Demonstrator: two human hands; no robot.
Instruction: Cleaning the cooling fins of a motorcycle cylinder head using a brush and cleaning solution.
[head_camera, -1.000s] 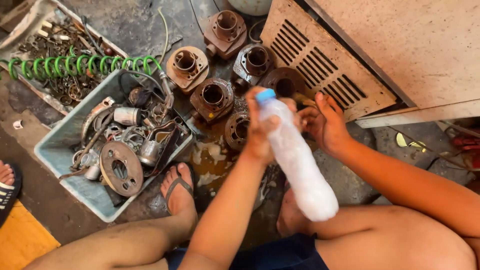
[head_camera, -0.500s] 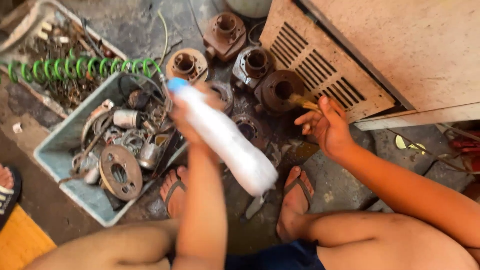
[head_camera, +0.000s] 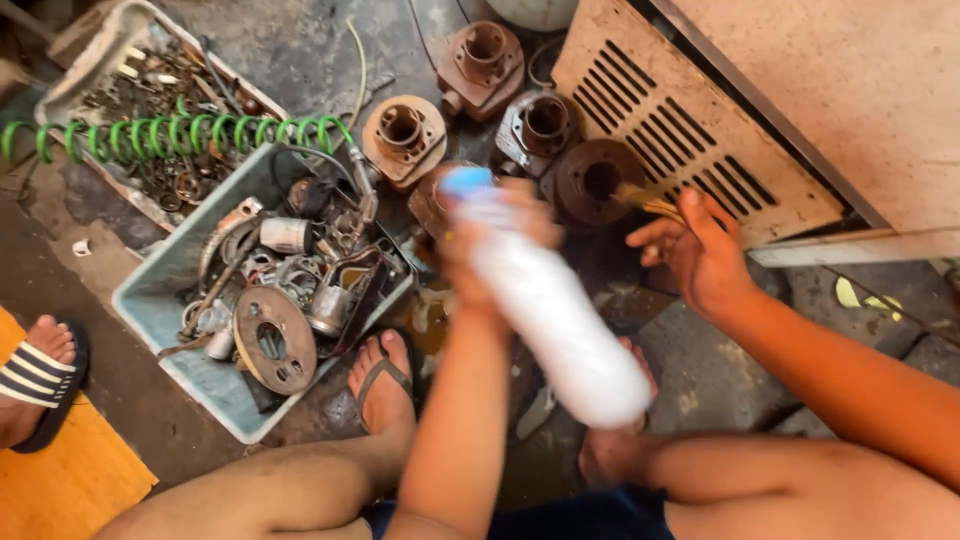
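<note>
Left hand (head_camera: 490, 235) grips a white bottle (head_camera: 545, 305), cap still on, beside the dark cylinder (head_camera: 592, 182); right hand (head_camera: 700, 250) pinches a brush (head_camera: 640, 200) at its bore, cleaning unfinished.

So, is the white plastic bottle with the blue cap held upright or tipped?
Tipped. The white plastic bottle slants in the left hand, its blue cap toward the rusty metal cylinders and its base toward the person.

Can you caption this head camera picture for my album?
Left hand grips a white bottle; right hand holds a brush at rusty engine cylinders.
</note>
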